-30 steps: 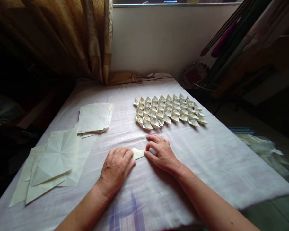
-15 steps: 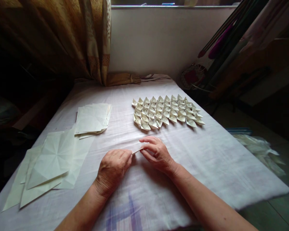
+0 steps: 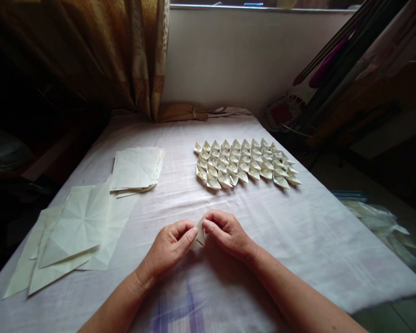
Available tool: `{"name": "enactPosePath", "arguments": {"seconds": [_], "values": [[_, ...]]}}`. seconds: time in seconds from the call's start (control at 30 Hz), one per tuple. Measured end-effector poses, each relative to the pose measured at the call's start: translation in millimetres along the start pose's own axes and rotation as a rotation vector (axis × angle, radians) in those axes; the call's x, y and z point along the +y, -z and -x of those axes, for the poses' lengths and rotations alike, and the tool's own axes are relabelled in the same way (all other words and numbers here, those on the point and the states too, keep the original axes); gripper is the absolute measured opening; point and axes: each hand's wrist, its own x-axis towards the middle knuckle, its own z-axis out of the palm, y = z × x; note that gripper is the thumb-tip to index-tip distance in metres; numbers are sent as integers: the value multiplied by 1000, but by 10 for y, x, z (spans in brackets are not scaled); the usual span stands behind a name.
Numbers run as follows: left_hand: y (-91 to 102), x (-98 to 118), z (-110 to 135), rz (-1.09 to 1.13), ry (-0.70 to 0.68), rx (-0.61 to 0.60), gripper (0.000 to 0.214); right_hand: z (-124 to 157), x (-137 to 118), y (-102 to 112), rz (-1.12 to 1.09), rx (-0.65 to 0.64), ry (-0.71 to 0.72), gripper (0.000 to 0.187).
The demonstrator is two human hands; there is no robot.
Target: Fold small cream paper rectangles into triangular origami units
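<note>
Between my two hands is a small folded piece of paper (image 3: pixel 200 235), off-white and partly hidden by my fingers. My left hand (image 3: pixel 171 243) pinches its left side between thumb and fingers. At its upper right, my right hand (image 3: pixel 229 231) is closed on the same piece, thumb towards me. Beyond my hands, folded paper boats (image 3: pixel 244 164) stand in several close rows on the cloth. To the left lie a stack of paper sheets (image 3: pixel 135 169) and, nearer me, several overlapping creased sheets (image 3: pixel 79 226).
A pale cloth (image 3: pixel 298 254) covers the table. A gold curtain (image 3: pixel 145 60) hangs at the back left, its end resting on the table. Past the right edge, plastic bags (image 3: pixel 381 222) lie lower down. Long poles (image 3: pixel 333 51) lean at the back right.
The folded paper, seen edge-on before, is now turned so that its face shows. My hands have come closer together around it. The view has shifted slightly.
</note>
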Motion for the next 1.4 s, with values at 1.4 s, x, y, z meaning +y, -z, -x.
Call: {"name": "enactPosePath", "arguments": {"seconds": [1.4], "values": [[-60,-159,31,-507,-478,244,27,55,-61,-104,-2,243,73,9]]}}
